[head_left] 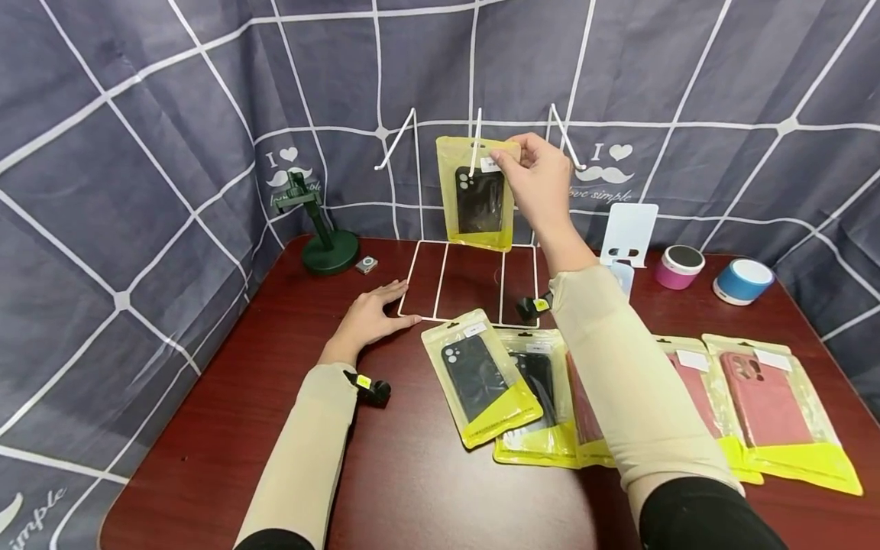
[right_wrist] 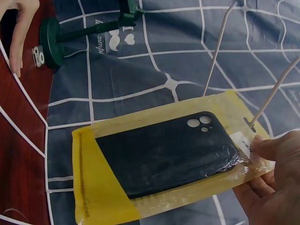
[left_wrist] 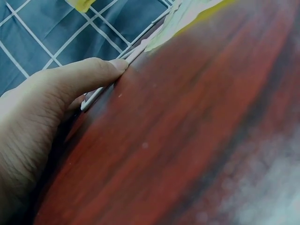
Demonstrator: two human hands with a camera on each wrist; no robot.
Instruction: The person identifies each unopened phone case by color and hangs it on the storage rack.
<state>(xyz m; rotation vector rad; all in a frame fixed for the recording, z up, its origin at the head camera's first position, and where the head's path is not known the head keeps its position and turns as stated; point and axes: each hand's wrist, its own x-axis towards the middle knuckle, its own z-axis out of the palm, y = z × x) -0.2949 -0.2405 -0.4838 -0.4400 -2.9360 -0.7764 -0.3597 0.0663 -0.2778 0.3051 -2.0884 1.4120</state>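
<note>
My right hand [head_left: 543, 179] pinches the upper right corner of a yellow-edged clear bag with a black phone case [head_left: 479, 202] inside. The middle prong [right_wrist: 274, 91] of a white wire display rack [head_left: 445, 283] runs into the slot at the bag's top, in the right wrist view. The bag hangs upright against the rack's back. My left hand [head_left: 367, 317] rests at the rack base's front left corner, its thumb [left_wrist: 101, 70] extended along the front wire. The rack's left prong [head_left: 396, 141] and right prong [head_left: 567, 137] hold nothing.
Bagged black cases [head_left: 474, 378] overlap in front of the rack, and bagged pink cases [head_left: 770, 397] lie to the right, partly behind my right sleeve. A green stand [head_left: 330, 248] is back left. A white phone stand [head_left: 629, 233], pink speaker [head_left: 679, 267] and blue speaker [head_left: 742, 281] are back right.
</note>
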